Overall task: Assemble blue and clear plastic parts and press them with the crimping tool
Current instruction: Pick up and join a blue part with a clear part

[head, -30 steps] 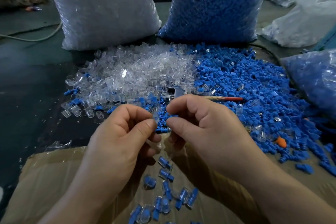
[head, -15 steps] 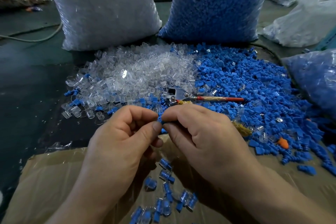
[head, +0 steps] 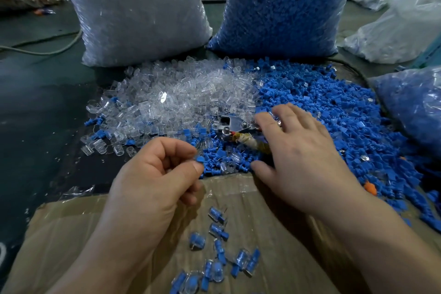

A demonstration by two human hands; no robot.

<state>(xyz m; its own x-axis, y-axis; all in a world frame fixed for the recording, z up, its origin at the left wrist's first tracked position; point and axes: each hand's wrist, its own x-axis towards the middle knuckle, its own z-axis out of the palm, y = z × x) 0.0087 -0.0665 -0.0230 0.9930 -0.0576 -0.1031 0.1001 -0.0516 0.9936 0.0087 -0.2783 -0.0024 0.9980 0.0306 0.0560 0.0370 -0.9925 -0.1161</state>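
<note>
Dark worktop [head: 35, 114] ahead of both hands, heaped with clear parts [head: 179, 98] and blue parts [head: 322, 102]. Likely faults: dropping the blue piece [head: 199, 160] into the loose heap just beyond the left hand [head: 155, 181] if the pinch slackens; dragging stray parts along with the crimping tool [head: 229, 124] when lifted, so fouling the press. Left hand: curled, pinches the blue piece between thumb and forefinger; clear half not discernible. Right hand [head: 303, 150]: spread, fingers straight, lies over the tool's wrapped handles; cannot tell whether touching.
</note>
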